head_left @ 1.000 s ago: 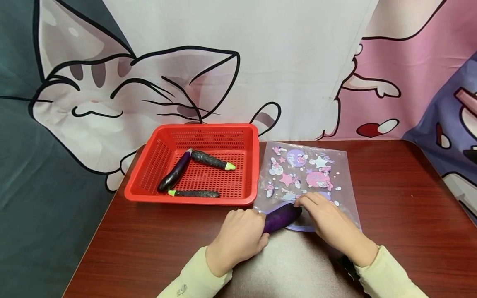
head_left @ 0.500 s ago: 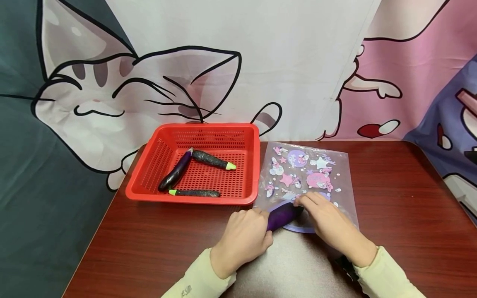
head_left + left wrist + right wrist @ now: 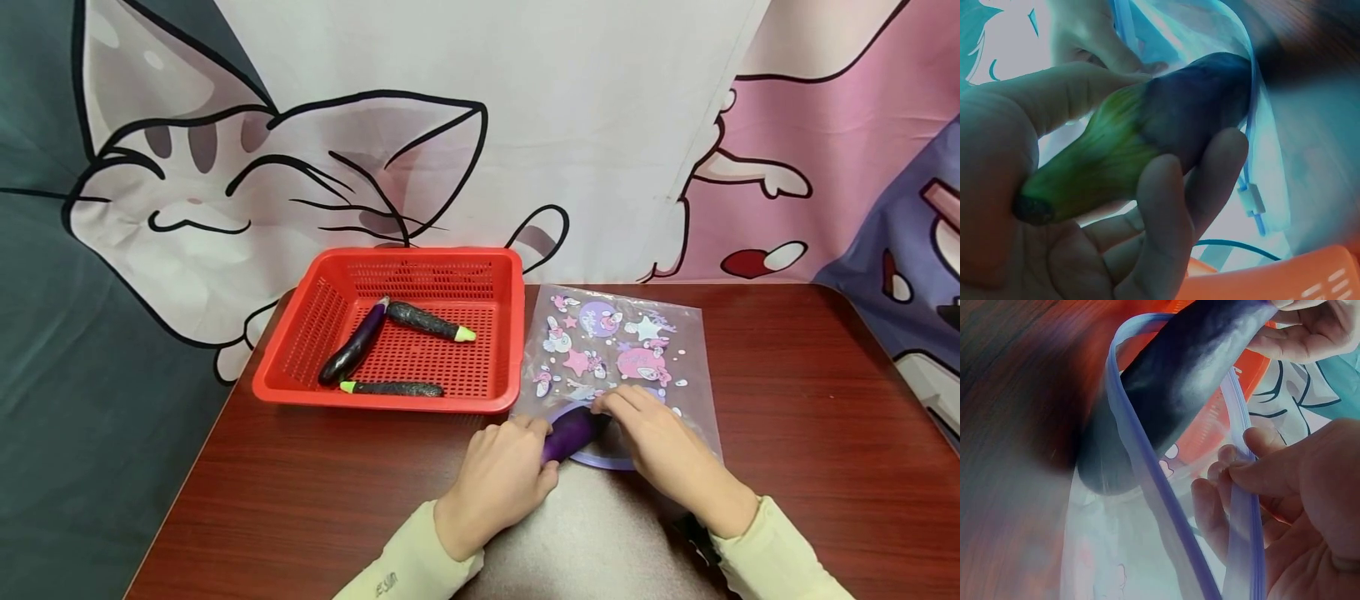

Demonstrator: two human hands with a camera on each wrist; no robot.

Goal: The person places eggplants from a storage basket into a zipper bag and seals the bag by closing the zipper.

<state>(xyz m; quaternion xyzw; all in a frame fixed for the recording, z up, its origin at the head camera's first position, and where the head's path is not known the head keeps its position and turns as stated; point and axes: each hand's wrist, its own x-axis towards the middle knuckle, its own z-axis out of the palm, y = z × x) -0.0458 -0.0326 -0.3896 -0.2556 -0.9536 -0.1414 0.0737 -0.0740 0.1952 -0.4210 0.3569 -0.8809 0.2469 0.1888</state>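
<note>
Eggplant, plump and purple, is slanting from the left hand into the mouth of a printed see-through bag. Over at the left, a red basket is sitting close to the tabletop's left edge, three slim dark vegetables lying below its rim. Wood is showing between that near rim and the left hand, whose grip is curling round the eggplant's green stem end. The bag is lying flat just beside the basket's right wall, leaving hardly any gap. The right hand's grip is pinching the bag's zip edge. Beyond the bag, the tabletop is stretching widely towards its rounded far-right corner, giving that side the most room.
</note>
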